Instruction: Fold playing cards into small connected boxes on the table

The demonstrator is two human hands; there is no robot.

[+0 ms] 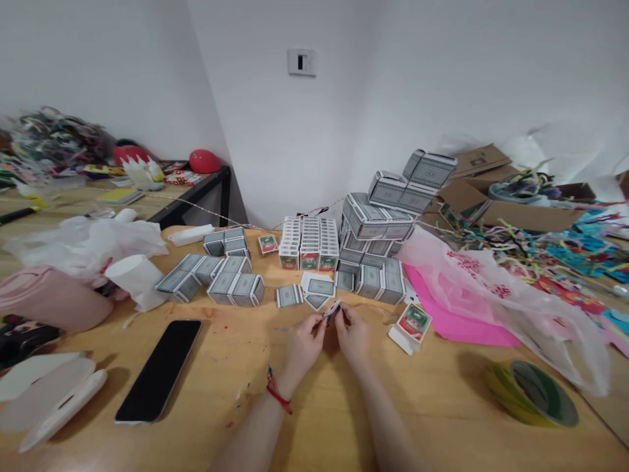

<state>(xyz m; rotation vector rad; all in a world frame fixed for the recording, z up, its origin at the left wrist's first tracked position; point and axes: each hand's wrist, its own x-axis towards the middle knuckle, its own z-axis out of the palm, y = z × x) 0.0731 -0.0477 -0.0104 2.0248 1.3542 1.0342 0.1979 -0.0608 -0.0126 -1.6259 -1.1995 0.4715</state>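
My left hand (305,342) and my right hand (354,333) meet near the middle of the table, their fingertips pinching a playing card (332,308) between them; whether more than one card is there, I cannot tell. Just beyond lie loose playing cards (320,287), grey patterned backs up. A small stack of cards (289,296) sits to their left. Right of my hands rests a red and green card box (413,322) with its white flap open. Behind the loose cards, similar card boxes (309,244) stand in stacked columns.
Grey card-patterned blocks (236,288) stand at left, and more form a tall leaning stack (378,216) at right. A black phone (160,370) lies front left. A tape roll (533,393), pink paper (457,321) and a plastic bag (511,301) occupy the right side.
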